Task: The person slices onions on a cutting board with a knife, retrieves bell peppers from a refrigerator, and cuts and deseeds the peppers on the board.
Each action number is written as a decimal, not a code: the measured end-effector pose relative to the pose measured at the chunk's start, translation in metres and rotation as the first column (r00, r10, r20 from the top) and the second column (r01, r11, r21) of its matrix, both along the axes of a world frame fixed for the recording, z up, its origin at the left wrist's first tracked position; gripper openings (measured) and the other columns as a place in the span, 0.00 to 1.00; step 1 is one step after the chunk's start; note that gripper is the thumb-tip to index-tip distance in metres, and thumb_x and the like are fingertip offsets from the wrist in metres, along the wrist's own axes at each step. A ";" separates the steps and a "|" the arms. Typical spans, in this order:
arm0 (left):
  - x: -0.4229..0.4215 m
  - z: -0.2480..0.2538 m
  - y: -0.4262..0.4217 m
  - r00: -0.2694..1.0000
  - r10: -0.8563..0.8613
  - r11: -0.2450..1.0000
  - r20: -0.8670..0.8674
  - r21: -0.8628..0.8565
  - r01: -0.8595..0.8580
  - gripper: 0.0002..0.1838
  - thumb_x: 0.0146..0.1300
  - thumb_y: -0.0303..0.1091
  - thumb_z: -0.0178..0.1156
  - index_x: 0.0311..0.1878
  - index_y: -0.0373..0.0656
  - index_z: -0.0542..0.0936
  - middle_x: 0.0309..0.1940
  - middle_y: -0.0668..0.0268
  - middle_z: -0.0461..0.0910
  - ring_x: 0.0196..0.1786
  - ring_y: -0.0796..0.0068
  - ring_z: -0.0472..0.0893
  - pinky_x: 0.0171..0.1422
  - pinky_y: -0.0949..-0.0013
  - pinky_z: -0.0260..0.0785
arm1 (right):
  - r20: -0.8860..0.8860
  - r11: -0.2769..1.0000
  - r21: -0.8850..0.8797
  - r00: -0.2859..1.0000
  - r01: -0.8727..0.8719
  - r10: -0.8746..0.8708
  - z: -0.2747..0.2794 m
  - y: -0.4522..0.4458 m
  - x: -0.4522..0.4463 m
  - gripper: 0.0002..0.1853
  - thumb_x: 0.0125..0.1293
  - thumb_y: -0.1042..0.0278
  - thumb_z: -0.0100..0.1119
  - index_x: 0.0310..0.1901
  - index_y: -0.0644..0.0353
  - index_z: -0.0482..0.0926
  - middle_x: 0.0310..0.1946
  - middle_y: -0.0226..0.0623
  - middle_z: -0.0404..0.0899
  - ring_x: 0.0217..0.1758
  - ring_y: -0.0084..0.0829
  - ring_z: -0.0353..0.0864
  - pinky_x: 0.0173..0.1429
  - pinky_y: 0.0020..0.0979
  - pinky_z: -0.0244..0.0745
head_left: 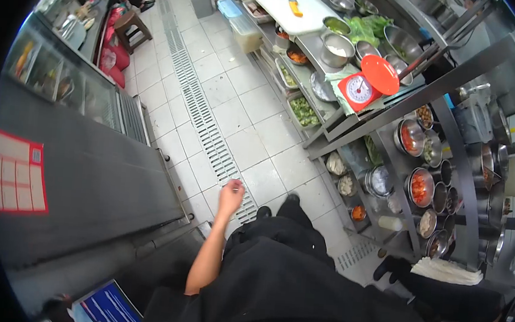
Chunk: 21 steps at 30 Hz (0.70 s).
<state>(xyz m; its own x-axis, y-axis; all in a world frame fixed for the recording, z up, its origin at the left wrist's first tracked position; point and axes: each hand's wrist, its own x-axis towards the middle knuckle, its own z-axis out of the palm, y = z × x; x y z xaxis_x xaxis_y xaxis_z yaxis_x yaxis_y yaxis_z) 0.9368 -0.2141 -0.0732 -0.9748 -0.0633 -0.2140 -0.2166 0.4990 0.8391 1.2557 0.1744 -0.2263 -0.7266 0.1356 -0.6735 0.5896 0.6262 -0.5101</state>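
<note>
My left hand [232,190] hangs in front of my body, over the slotted floor drain [203,117]. Its fingers are curled in, and whether anything small is in them cannot be made out. It touches no surface. My right hand is out of view; my dark clothing [272,277] fills the lower middle. To the right, on a steel worktable, a red kitchen scale [360,89] stands with a round red pan [380,74], beside steel bowls. Farther back, a knife with a yellow handle [295,8] lies on a white cutting board [281,11].
Shelves on the right hold several steel bowls of cut food [420,187]. A refrigerated counter [82,159] lines the left side. A wooden stool [131,30] stands near the far left. Another person's dark-clothed leg [441,290] is at the lower right, and another person stands far back.
</note>
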 end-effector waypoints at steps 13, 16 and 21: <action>-0.119 -0.100 -0.086 0.924 0.206 0.968 0.323 0.069 -0.240 0.12 0.66 0.33 0.59 0.47 0.37 0.82 0.33 0.63 0.86 0.34 0.72 0.85 0.40 0.66 0.76 | -0.122 0.961 -0.221 0.972 0.169 -0.199 0.035 -0.014 -0.536 0.05 0.67 0.70 0.53 0.42 0.56 0.77 0.28 0.34 0.80 0.26 0.27 0.79 0.25 0.32 0.74; -0.138 -0.077 -0.141 0.726 0.422 0.902 0.544 -0.171 -0.396 0.10 0.66 0.33 0.57 0.46 0.39 0.81 0.33 0.62 0.85 0.31 0.69 0.84 0.32 0.63 0.76 | -0.261 0.977 -0.039 0.946 -0.211 0.193 0.040 -0.055 -0.628 0.09 0.65 0.67 0.56 0.44 0.59 0.79 0.33 0.42 0.83 0.32 0.37 0.83 0.37 0.40 0.78; -0.138 -0.090 -0.206 0.520 0.520 0.713 0.678 -0.009 -0.701 0.07 0.66 0.35 0.56 0.38 0.41 0.78 0.28 0.62 0.82 0.26 0.68 0.82 0.25 0.64 0.71 | -0.360 0.899 0.009 0.837 -0.438 0.412 0.148 -0.131 -0.778 0.13 0.62 0.66 0.57 0.46 0.61 0.80 0.36 0.53 0.84 0.43 0.53 0.83 0.49 0.47 0.77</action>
<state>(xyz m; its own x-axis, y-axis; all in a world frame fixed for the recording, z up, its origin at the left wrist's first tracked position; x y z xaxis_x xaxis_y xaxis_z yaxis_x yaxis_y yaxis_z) 0.7993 -0.4205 -0.1634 -0.3577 -0.4512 -0.8176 -0.8722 -0.1514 0.4652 0.4780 0.0436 -0.0786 -0.8880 -0.2783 -0.3660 0.0528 0.7291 -0.6824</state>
